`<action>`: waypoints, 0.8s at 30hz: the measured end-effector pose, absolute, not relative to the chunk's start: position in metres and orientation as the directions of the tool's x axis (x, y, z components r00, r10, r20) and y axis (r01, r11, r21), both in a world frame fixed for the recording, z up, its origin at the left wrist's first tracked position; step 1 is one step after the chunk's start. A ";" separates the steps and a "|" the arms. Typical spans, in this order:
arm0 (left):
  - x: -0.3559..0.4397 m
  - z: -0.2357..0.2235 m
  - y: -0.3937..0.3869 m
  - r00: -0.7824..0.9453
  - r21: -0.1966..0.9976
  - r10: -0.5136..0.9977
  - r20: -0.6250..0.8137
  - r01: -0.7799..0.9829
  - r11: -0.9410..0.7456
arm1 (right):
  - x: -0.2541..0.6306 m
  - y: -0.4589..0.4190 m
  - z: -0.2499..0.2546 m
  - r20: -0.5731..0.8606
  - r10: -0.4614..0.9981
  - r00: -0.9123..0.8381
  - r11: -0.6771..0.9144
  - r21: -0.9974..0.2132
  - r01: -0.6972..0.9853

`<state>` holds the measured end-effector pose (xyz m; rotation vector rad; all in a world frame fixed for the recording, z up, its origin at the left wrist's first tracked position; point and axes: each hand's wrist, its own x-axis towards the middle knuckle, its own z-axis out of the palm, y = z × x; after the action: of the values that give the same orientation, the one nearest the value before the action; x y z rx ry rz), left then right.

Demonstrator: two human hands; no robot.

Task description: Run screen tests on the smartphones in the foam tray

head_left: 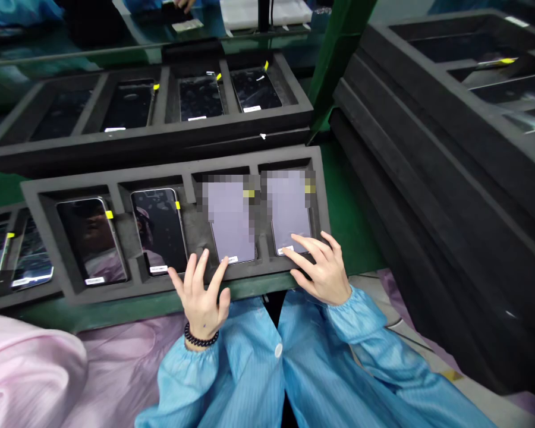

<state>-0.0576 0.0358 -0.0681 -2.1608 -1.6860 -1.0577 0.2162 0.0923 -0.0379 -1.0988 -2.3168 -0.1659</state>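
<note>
A black foam tray [151, 172] lies before me with several smartphones in its compartments. The two on the right, one phone [232, 232] and the phone at the far right [289, 208], show pale lilac, partly pixelated screens. Dark screens face up on the far-left phone [84, 238] and its neighbour [158, 229]. My left hand [203, 294] has its fingers spread over the tray's front edge, the index fingertip at the lower edge of the third phone. My right hand [323, 267] is open, its fingertips at the bottom of the far-right phone near a white label.
Behind stands another foam tray [196, 128] holding several dark phones with yellow tabs. Stacked black trays [410, 148] rise on the right. Part of a further tray [31, 294] is at the left. A person's pink sleeve [27, 368] is close on my left. The bench [356, 220] is green.
</note>
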 end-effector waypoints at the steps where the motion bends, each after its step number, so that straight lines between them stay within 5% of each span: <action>1: -0.057 -0.068 0.036 0.097 0.252 0.756 0.647 0.909 -0.333 | 0.216 0.092 -0.038 0.541 0.672 -0.507 0.658 -0.120 0.744; 24: -0.059 -0.073 0.034 0.040 0.275 0.745 0.666 0.915 -0.295 | 0.218 0.093 -0.043 0.607 0.652 -0.454 0.683 -0.211 0.699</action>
<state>-0.0592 0.0337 -0.0729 -2.0878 -1.7092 -1.0992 0.2175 0.0930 -0.0429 -1.0316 -2.2170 -0.0903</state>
